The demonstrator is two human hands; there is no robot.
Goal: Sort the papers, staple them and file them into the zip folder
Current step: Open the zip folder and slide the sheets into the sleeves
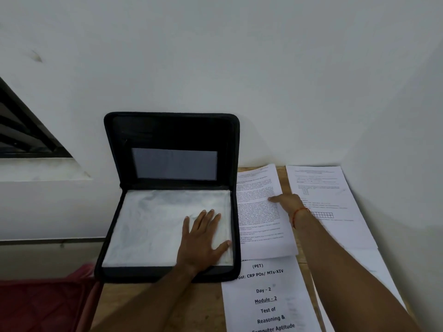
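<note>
A black zip folder (236, 212) lies unzipped on the wooden table, its lid leaning upright against the wall. A white plastic sleeve (153, 224) fills its lower half. My left hand (203, 238) lies flat on that sleeve, fingers spread. To the right of the folder lies a printed text sheet (261, 226); my right hand (286, 200) holds its right edge, thumb on top, with the fingers hidden underneath. A cover page (266, 298) reading "Day - 2, Module - 2" lies nearer me, partly under the text sheet. More printed papers (321, 188) lie at the far right.
The white wall rises right behind the folder and the table (167, 305). A red fabric-covered thing (43, 305) lies at the lower left, beside the table. A dark window frame (21, 133) is at the left.
</note>
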